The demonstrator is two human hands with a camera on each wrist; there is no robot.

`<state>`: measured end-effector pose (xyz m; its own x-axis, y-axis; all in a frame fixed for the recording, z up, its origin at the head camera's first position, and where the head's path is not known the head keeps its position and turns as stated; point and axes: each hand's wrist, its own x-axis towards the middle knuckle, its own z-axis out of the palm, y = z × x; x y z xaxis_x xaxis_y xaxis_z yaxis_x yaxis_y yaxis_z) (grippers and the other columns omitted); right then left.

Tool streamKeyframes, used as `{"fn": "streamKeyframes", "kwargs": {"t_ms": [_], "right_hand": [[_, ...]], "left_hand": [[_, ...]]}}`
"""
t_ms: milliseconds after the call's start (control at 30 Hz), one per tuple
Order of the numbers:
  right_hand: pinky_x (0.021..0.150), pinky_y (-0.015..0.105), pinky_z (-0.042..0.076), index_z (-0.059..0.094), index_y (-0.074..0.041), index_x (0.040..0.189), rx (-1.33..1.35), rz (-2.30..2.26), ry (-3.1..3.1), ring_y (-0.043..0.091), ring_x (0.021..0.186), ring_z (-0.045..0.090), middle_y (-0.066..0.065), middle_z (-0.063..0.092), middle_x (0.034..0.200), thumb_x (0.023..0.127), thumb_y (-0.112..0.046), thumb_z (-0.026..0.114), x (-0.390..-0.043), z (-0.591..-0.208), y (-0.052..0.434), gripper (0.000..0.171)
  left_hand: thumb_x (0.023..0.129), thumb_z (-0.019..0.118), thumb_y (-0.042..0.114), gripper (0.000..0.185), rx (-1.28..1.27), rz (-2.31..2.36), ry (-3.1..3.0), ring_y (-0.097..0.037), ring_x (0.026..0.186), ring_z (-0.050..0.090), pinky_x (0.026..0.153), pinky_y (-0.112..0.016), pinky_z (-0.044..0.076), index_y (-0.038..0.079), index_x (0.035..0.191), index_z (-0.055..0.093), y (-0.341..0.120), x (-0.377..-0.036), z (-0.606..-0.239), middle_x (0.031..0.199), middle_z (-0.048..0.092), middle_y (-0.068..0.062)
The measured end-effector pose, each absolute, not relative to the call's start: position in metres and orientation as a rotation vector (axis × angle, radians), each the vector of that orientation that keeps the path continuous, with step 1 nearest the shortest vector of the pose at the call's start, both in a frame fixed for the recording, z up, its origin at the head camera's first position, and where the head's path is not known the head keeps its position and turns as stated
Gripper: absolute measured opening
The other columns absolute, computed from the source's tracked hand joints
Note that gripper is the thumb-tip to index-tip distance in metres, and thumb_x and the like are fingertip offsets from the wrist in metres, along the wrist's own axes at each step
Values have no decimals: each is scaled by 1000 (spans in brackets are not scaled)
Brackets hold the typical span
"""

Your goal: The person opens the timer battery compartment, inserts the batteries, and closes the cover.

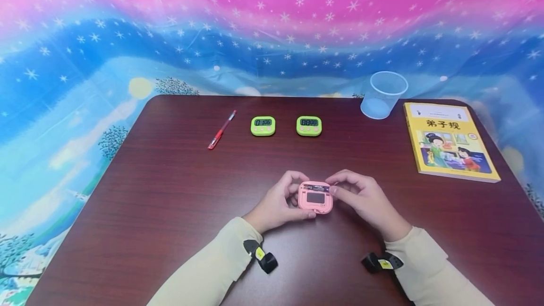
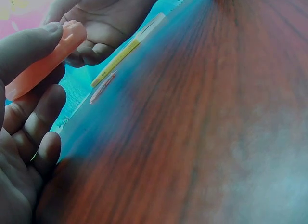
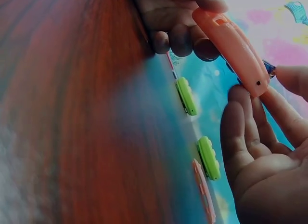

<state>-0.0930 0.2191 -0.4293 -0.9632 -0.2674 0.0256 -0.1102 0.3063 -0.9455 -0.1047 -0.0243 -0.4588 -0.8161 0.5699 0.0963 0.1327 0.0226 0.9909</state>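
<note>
A pink digital timer [image 1: 315, 206] is held back side up over the table, its battery bay uncovered. My left hand [image 1: 278, 204] grips its left side, thumb at the lower edge and fingers behind. A dark battery [image 1: 316, 188] lies along the top of the bay. At that battery's right end is my right hand [image 1: 367, 199], pinching with the thumb on the battery and a finger at the timer's edge. Seen from the right wrist, the battery's end [image 3: 270, 69] sticks up out of the pink case under the thumb.
Two green timers [image 1: 263, 126] [image 1: 309, 126] stand behind the hands, a red pen [image 1: 222, 130] to their left. Back right are a clear plastic cup [image 1: 379, 100] and a yellow book [image 1: 452, 143]. A thin pink piece [image 3: 203, 191] lies on the table, hidden in the head view.
</note>
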Motion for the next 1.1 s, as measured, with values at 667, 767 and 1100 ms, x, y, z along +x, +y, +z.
{"fn": "streamKeyframes", "kwargs": {"t_ms": [667,767,1100], "right_hand": [[69,27,57,69,1,110,-206,-1753,2331,22,77,66,13,71,96,92,-6,71,-92,-431,211,20],[66,24,56,69,-1,106,-207,-1698,2400,21,74,65,10,71,90,90,-3,71,-91,-431,208,17],[68,21,57,72,-3,101,-198,-1658,2552,13,77,68,9,73,92,88,-2,72,-90,-433,206,14]], "left_hand": [[78,86,3,64,739,1733,2041,-8,95,68,82,-28,58,11,127,45,-27,-105,-458,117,72,-8],[79,85,4,63,752,1713,2046,-7,94,68,80,-28,58,11,127,45,-27,-105,-458,115,73,-7],[79,85,5,66,803,1709,2065,-7,91,66,79,-27,57,12,132,46,-26,-105,-457,116,73,-4]]}}
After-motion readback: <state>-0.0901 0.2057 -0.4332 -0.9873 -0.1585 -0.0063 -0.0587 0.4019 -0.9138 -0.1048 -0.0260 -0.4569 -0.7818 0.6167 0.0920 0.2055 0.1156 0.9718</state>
